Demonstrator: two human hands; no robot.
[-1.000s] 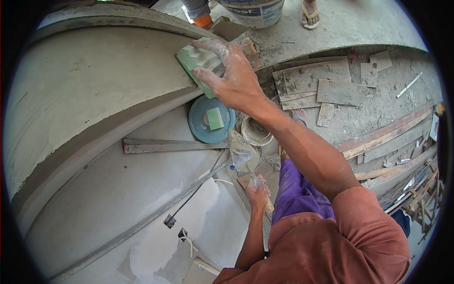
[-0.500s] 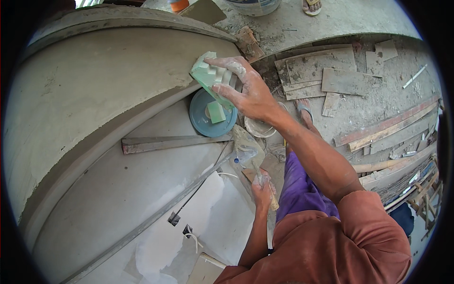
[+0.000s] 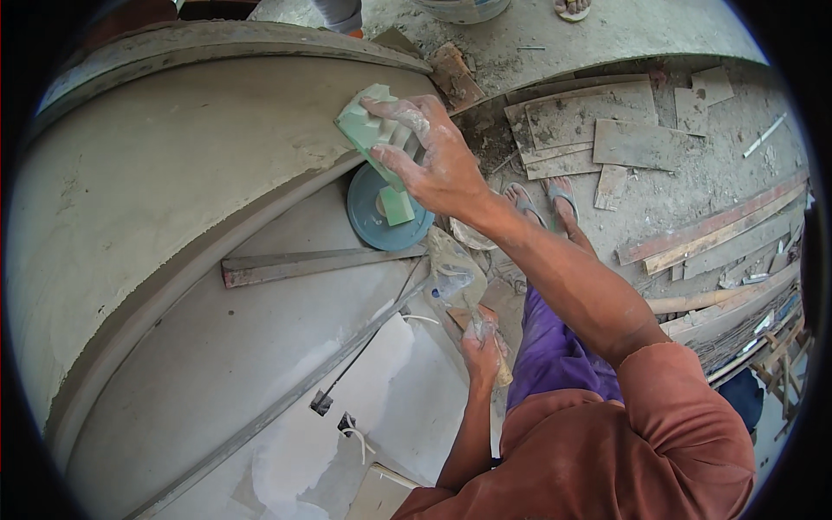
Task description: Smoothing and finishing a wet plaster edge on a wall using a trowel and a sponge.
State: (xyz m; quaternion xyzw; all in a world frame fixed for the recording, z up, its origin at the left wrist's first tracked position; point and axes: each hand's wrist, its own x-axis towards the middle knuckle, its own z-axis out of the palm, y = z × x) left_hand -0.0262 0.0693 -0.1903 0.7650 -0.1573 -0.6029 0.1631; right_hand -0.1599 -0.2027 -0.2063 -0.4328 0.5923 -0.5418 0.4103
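My right hand (image 3: 438, 165) grips a pale green block (image 3: 368, 121) with a stepped, notched side, thumb and fingers on opposite edges. It holds the block at the rim of a curved, grey plastered ledge (image 3: 199, 130); whether they touch I cannot tell. White dust coats the fingers. Below the block is a round blue lid (image 3: 368, 221) with a smaller green block (image 3: 397, 205) on it. My left hand (image 3: 479, 341), lower down, is closed round a plaster-smeared trowel (image 3: 503, 371) with a pale handle. Its broad grey blade points away from me.
A long grey bar (image 3: 295, 264) lies beside the lid. White cables (image 3: 357, 438) stick out of openings in the pale panel. Broken boards (image 3: 637, 143) and long planks (image 3: 719, 225) litter the dusty floor at right. A bucket (image 3: 464, 10) and another person's foot (image 3: 572, 9) are at the far edge.
My right hand and the stepped green block have shifted slightly left and away from me. My left hand stays nearly still with the trowel. Another sandalled foot of mine now shows below my right forearm.
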